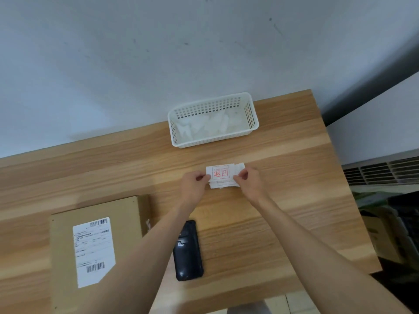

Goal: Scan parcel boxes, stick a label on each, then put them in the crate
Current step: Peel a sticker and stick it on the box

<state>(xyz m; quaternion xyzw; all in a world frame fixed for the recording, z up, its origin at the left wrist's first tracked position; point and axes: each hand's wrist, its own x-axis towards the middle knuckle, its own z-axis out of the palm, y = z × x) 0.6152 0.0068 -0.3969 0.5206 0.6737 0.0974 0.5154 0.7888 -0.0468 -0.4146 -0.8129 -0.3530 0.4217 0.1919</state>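
Note:
A flat brown parcel box (127, 225) with a white barcode shipping label (94, 251) lies at the left of the wooden table. A black handheld scanner (187, 250) lies face down between my forearms. Farther back, a small stack of white labels with red print (221, 174) sits on the table. My left hand (193, 185) pinches the stack's left edge. My right hand (249, 181) pinches its right edge.
A white perforated plastic basket (252, 114) holding crumpled white backing scraps stands at the table's back edge against the wall. Right of the table's edge (353, 200), cardboard boxes and a dark container (396, 223) sit lower down on the floor.

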